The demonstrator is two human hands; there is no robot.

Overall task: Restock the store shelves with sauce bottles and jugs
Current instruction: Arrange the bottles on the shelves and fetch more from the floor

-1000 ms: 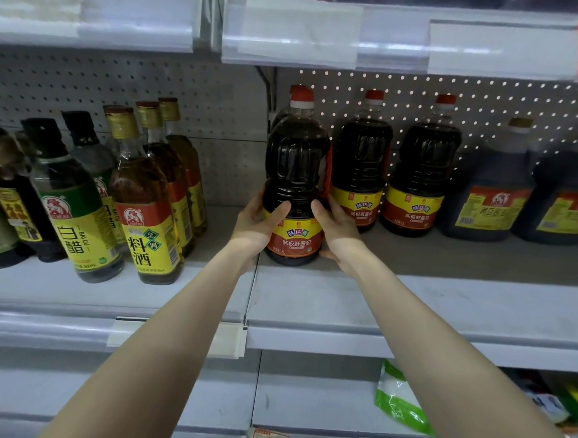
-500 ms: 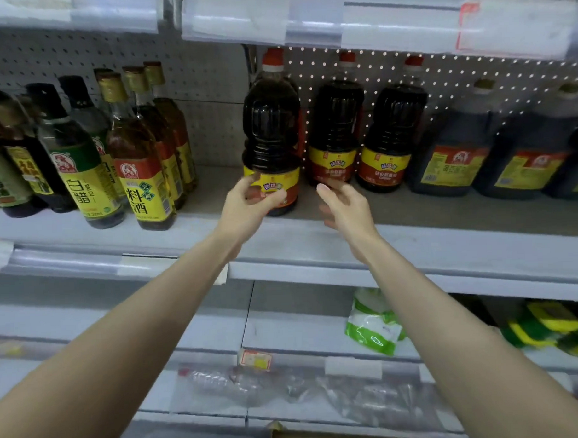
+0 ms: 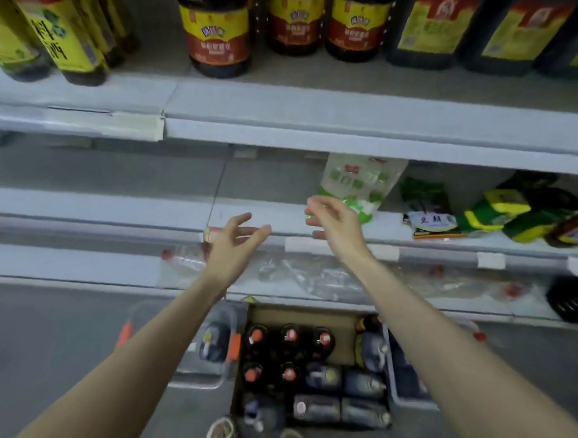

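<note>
The dark sauce bottle point(image 3: 216, 34) with a red and yellow label stands on the upper shelf point(image 3: 309, 97), left of two like bottles. My left hand point(image 3: 232, 240) and my right hand point(image 3: 330, 224) hover empty in front of the lower shelf, fingers loosely spread, well below that bottle. On the floor beneath my arms sits a cardboard box point(image 3: 342, 326) holding several red-capped dark bottles point(image 3: 290, 336) and several jugs point(image 3: 362, 383) lying on their sides.
Yellow-labelled bottles point(image 3: 62, 40) stand at upper left, large dark jugs point(image 3: 438, 23) at upper right. A green and white pouch point(image 3: 361, 183) and green packets point(image 3: 510, 211) lie on the lower shelf. Clear plastic baskets point(image 3: 216, 346) flank the box. Crumpled plastic wrap point(image 3: 316, 277) lies on the bottom shelf.
Both hands have let go of the sauce bottle and dropped away from the upper shelf. The view has tilted down, bringing the floor box into sight.
</note>
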